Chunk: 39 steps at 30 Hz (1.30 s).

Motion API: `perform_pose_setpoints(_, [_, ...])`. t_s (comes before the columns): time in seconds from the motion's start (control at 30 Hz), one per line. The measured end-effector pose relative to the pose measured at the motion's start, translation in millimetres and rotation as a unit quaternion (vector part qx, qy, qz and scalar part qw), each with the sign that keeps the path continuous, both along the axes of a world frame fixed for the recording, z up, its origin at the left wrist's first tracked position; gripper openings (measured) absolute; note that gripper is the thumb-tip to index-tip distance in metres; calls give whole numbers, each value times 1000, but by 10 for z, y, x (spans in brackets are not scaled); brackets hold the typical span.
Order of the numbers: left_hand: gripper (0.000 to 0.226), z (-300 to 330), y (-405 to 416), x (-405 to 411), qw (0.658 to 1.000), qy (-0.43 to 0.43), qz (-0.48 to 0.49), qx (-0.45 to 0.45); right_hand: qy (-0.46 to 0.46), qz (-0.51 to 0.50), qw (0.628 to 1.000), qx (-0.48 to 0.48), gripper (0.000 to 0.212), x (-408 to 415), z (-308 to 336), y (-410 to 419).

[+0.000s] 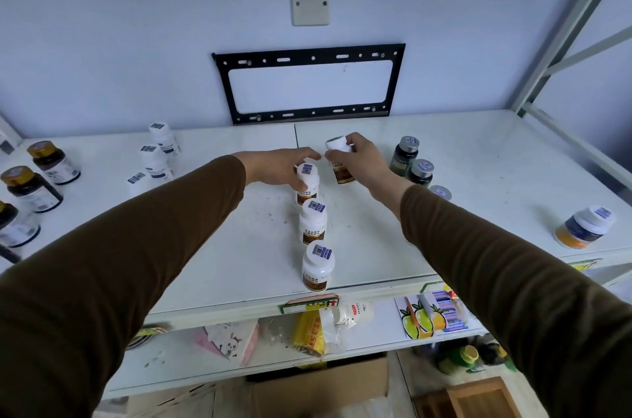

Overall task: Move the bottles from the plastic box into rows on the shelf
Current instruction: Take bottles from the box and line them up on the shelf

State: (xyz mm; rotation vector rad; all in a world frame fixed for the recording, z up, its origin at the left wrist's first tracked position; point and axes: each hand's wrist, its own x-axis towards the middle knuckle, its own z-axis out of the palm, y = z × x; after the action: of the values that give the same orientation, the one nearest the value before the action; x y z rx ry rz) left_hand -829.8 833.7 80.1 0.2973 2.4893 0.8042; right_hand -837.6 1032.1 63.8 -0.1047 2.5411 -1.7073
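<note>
Three white bottles with brown labels stand in a line down the middle of the white shelf (239, 246): a near one (317, 267), a middle one (313, 222) and a far one (307, 183). My left hand (278, 166) rests over the far bottle, fingers around its cap and side. My right hand (359, 161) holds a fourth white bottle (338, 157) by its cap, tilted, just right of the far end of the line. The plastic box is out of view.
Amber bottles with gold caps (32, 190) and white bottles (155, 162) stand at the left. Dark green bottles (405, 154) stand right of my right hand, and a blue-orange bottle (581, 227) lies tilted at far right. A black bracket (309, 56) hangs on the wall. Packets fill the lower shelf (307, 332).
</note>
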Motion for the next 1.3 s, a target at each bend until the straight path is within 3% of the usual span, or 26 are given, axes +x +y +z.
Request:
perform_pose_setpoints(0.1, [84,31,-96,30,999,-6,22,26,23,-5,999,28,39,-101,21,-50])
perform_pose_setpoints(0.27, [73,99,-326,41,996,21,67,52,48,-2,998,46,37,-359,93,-201])
perform_pose_setpoints(0.43, [62,73,-592,52,992,84,90,22,16,45,996,70,39,-605,110,-425])
perform_pose_setpoints(0.67, [60,29,-869,131,986,102,128,7,-16,109,986,123,39,-725,-1,-705])
perform_pose_setpoints(1.07, [61,-59,-855,139,985,122,110,-59,-26,128,975,182,47,-753,-101,-803])
perform_pose_setpoints(1.3, [60,-17,-803,181,983,133,102,-74,-28,116,981,153,51,-616,-26,-666])
